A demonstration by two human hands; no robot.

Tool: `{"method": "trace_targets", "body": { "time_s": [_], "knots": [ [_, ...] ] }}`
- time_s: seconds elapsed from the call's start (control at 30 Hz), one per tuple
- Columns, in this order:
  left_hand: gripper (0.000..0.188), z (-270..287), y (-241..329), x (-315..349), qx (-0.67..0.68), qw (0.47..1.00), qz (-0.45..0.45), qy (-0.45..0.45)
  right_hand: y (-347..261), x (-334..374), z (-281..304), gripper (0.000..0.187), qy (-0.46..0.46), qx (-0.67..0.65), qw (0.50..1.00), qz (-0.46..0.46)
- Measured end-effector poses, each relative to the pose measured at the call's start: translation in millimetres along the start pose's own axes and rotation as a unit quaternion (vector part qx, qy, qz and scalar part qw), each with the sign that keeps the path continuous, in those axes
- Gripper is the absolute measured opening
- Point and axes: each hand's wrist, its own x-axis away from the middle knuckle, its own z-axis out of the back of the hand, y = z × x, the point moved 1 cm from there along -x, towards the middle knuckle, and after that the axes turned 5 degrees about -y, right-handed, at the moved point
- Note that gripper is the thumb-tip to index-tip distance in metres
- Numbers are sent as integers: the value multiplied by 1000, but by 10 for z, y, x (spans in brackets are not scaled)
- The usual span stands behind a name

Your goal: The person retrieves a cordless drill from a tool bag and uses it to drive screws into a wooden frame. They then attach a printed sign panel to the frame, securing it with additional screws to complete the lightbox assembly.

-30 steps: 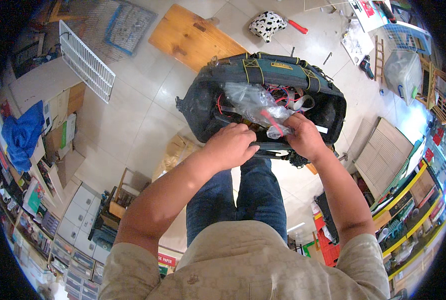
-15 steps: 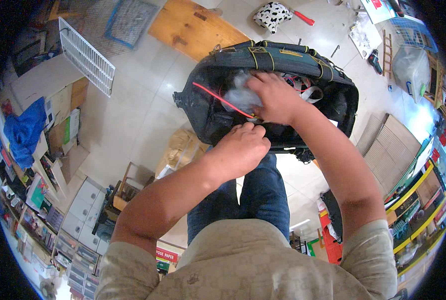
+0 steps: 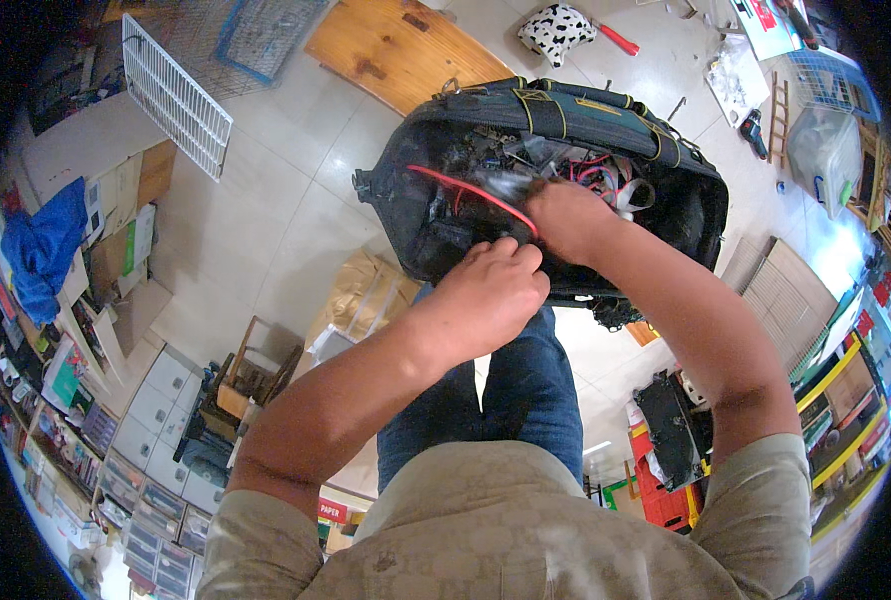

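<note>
A black tool bag (image 3: 708,215) with yellow trim gapes wide in front of my legs, with loose cables and small parts inside. My left hand (image 3: 496,290) is closed at its near rim; what the fingers pinch is hidden. My right hand (image 3: 571,220) reaches down into the bag, beside a blurred piece of clear plastic (image 3: 511,187); its fingertips are hidden. A red cable (image 3: 476,190) arcs across the opening and ends between my two hands. Right of my right hand lie tangled red wires (image 3: 594,172) and a white loop of strap (image 3: 638,195).
Beyond the bag is a wooden board (image 3: 406,50); a black-and-white spotted cloth item (image 3: 558,33) lies near a red handle (image 3: 619,40). A white wire rack (image 3: 176,95) stands at left. A tan package (image 3: 366,295) sits by my left forearm, and a drill (image 3: 754,133) lies at right.
My right hand has gone deeper into the bag, and the clear plastic it was handling is lower and less visible. The red cable's near end has shifted right. My left hand has barely moved.
</note>
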Motion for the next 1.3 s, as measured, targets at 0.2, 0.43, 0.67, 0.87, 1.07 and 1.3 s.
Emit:
{"method": "trace_targets", "body": {
  "time_s": [0.2, 0.43, 0.67, 0.87, 1.07, 1.3],
  "knots": [
    [13, 19, 10, -29, -1, 1000, -10, 14, 158, 401, -7, 16, -13, -44, 998, 30],
    [13, 69, 17, -69, -15, 1000, -17, 7, 124, 55, -53, 72, 28, -98, 994, -26],
    [13, 65, 14, -48, -19, 999, -28, 14, 82, -377, -87, 67, 141, 24, 989, 32],
    [12, 77, 22, -67, -16, 999, -30, 19, 307, -476, 1, 69, 42, -308, 950, 39],
    [15, 71, 37, -74, -9, 998, -35, 44, 497, -648, -168, 44, 263, -263, 927, -39],
    [15, 47, 23, -90, 3, 999, -36, 35, 274, -834, -392, 37, 235, -252, 927, -151]
  ]
}}
